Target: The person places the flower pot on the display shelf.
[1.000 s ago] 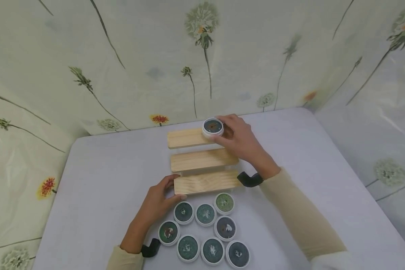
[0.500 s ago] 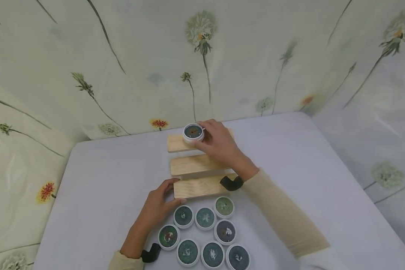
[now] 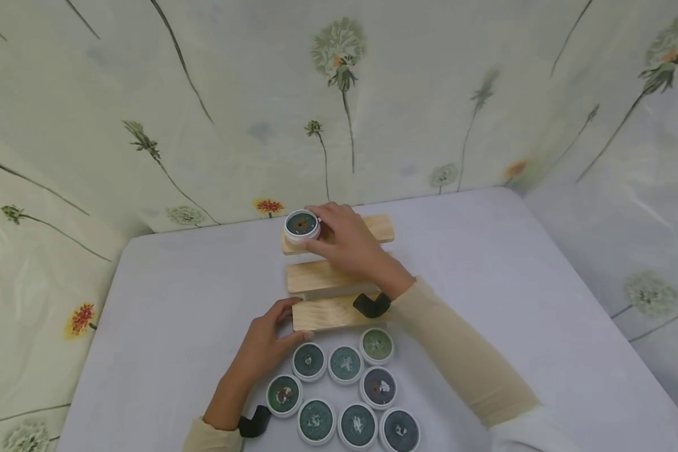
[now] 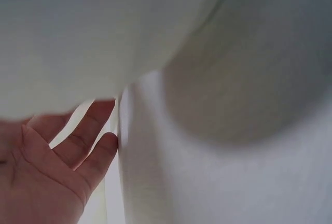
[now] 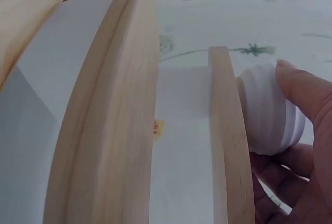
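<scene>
In the head view, my right hand (image 3: 347, 242) grips a small white round jar (image 3: 302, 224) with a dark teal top and a brown mark. The jar is over the left end of the rear wooden board (image 3: 378, 228) of a three-step display rack. In the right wrist view, the ridged side of the jar (image 5: 267, 110) appears against that board (image 5: 228, 130). My left hand (image 3: 265, 336) holds the left end of the front board (image 3: 324, 314), thumb at the near edge and fingers behind. The left wrist view shows fingers (image 4: 88, 141) of that hand, but not the thumb.
Several white round jars (image 3: 346, 364) with green, teal and dark tops stand close together before the rack. The middle board (image 3: 313, 276) lies between the other two. A white cloth (image 3: 175, 301) covers the table, with a flower-patterned sheet (image 3: 231, 94) behind it.
My right hand has moved left along the rear board with the jar, from its middle to its left end. My left hand has stayed at the front board.
</scene>
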Tool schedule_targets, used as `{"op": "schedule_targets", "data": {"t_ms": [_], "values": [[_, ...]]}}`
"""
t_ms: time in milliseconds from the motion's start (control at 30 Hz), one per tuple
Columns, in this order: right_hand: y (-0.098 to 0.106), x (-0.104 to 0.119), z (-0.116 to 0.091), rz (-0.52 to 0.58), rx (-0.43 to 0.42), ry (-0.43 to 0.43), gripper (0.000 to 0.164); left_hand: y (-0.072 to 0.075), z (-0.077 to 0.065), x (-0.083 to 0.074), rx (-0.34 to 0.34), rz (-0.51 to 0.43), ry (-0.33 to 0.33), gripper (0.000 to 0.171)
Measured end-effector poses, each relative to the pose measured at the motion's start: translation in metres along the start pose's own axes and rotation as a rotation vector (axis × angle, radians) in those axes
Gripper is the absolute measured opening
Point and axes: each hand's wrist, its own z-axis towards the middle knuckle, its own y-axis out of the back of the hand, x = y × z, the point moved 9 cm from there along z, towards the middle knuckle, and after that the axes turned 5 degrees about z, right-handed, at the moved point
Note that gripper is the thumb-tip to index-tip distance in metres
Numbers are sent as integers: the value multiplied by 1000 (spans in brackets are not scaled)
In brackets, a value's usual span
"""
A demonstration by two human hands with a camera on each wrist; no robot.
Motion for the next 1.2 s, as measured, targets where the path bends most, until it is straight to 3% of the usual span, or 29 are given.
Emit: {"op": "schedule_targets", "data": {"t_ms": [533,767,1200], "values": [[-10,2,0,-157,21,-20,72,3,-2,-2,-6,-6,11,69],[-10,0,0,-146,17,-35,83,2,-2,-1,-1,-9,16,69],[-10,-4,0,-159,27,-34,86,-1,1,-1,29,-35,17,67]]}}
